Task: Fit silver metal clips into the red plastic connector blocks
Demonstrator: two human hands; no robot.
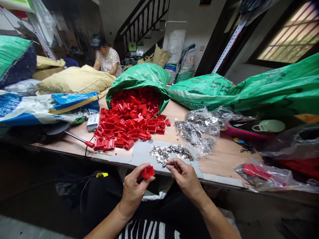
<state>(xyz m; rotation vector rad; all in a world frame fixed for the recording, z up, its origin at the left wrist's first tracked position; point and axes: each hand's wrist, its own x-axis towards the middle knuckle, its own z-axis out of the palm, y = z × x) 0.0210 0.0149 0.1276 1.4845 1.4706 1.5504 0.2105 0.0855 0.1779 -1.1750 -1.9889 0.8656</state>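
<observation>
Between the thumb and fingers of my left hand (pixel 136 184) is a small red plastic housing (pixel 148 172), held just off the table's front edge. My right hand (pixel 183 176) is pinched close to the near end of a pile of small shiny metal pieces (pixel 160 153); a tiny metal piece seems to be at its fingertips, too small to make out well. Behind my left hand, a large heap of red plastic housings (pixel 127 121) spills out of a green woven sack (pixel 144 74) onto the table (pixel 221 156).
Clear bags of metal parts (pixel 195 136) lie right of the pile. Further right are a pink-rimmed tray (pixel 245 132) with a white cup (pixel 270 125) and pliers (pixel 246 146). A red-tipped lever (pixel 79 139) juts out at left. Another person (pixel 109 61) sits behind beige sacks (pixel 77 79).
</observation>
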